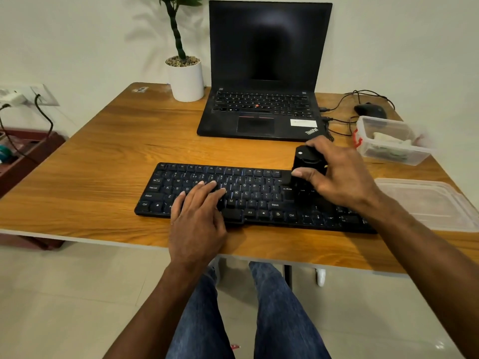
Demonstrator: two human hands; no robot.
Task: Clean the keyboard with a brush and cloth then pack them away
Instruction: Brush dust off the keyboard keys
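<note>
The table (103,161) at centre frame shows warm, smooth wood grain with a slight sheen. The keyboard (259,200) looks like matt black plastic. At right, the box (388,151) and lid (427,203) are clear, cloudy plastic.

"thinkpad" on laptop (259,125) (palm rest), keyboard (259,200) "ctrl"

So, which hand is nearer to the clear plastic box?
Right. The right hand grips a black brush just left of the box; the left hand rests on the keyboard, farther left.
</note>
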